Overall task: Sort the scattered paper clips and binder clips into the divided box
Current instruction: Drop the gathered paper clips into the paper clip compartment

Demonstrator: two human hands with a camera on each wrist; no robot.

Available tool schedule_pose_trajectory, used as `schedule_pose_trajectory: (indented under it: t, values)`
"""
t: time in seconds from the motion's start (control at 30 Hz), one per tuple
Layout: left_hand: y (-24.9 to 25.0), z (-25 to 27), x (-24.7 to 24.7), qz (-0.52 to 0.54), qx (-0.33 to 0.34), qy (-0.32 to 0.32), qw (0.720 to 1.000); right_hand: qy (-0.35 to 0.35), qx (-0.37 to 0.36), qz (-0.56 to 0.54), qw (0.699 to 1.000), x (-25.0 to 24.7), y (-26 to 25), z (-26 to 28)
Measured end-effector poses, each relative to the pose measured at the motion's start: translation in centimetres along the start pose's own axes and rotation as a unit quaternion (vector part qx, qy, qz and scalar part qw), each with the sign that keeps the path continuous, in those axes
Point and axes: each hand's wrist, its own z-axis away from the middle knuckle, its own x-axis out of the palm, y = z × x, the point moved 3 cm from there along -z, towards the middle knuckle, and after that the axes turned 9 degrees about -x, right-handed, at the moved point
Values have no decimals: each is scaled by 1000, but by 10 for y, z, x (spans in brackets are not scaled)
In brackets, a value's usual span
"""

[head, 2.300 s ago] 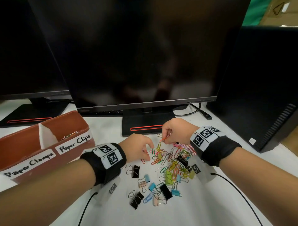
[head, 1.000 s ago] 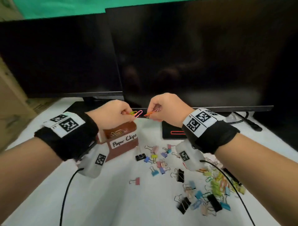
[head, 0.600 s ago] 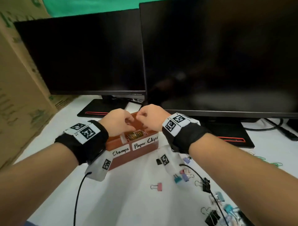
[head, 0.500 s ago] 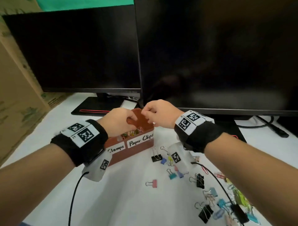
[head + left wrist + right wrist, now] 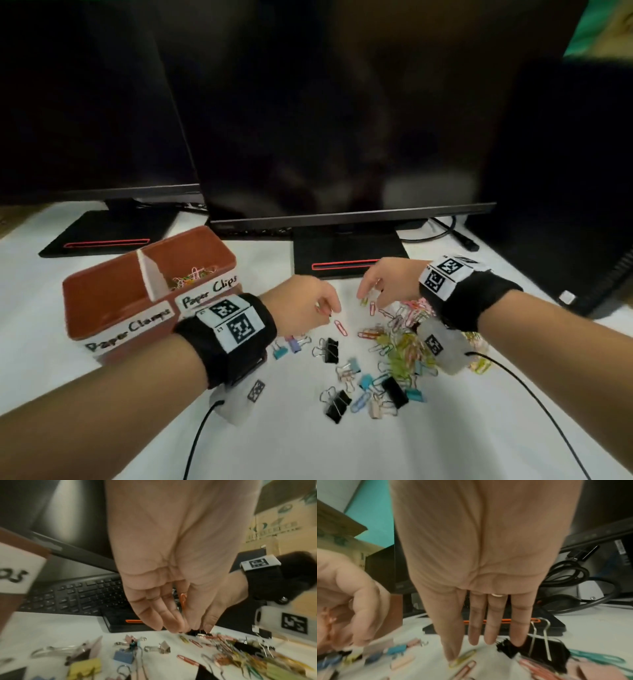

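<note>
Both hands had come back from the box [image 5: 102, 301] at 9 o'clock to the clip pile [image 5: 400, 342]. The left hand [image 5: 301, 308] pinched an orange clip [image 5: 183, 600]; the right hand [image 5: 387, 281], fingers straight, touched a yellow clip [image 5: 464, 657] on the surface [image 5: 291, 438]. Another pickup round seemed underway.

A reddish-brown divided box [image 5: 102, 301] is seen, fitted with a white divider and white labels lettered in black. Black wristbands [image 5: 229, 339] are marked with black-and-white square code patterns. Binder clips [image 5: 330, 349] are shown in black, blue, pink and yellow; paper clips [image 5: 404, 342] in pink, yellow, green and orange. The table [image 5: 291, 445] is white. Black monitor bases [image 5: 346, 253] are striped with red-orange.
</note>
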Motion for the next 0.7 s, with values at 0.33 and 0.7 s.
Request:
schedule_pose_trajectory:
  t: [0.33, 0.7]
  values:
    - [13, -50, 27, -112, 33, -49, 992, -92, -80, 67, 990, 3, 14, -26]
    - [44, -52, 12, -257, 5, -197, 946, -151, -16, 21, 988, 3, 18, -21]
